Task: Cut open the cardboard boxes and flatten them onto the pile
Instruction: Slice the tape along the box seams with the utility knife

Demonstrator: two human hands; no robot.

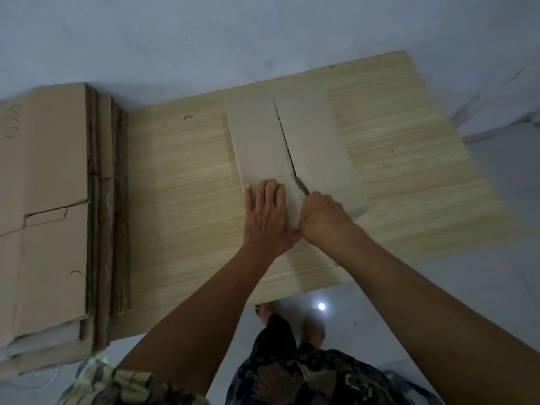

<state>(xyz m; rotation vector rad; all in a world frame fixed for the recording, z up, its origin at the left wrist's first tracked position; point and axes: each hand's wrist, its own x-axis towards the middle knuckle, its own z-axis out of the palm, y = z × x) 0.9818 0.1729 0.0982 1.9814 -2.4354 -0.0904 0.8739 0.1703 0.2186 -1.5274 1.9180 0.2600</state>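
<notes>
A pale cardboard box [257, 141] lies on the wooden table [187, 182], its top seam split open along most of its length. My left hand [267, 214] lies flat on the near left flap with straight fingers pressing down. My right hand [324, 217] grips a knife [302, 186], whose blade sits in the seam near the box's front end. The handle is hidden inside my fist. A tall pile of flattened cardboard [49, 206] sits on the table's left end.
The table's near edge runs just in front of my arms, with grey floor [496, 258] around it. Bare wood lies between the pile and the box. My feet and patterned clothing show below the table edge.
</notes>
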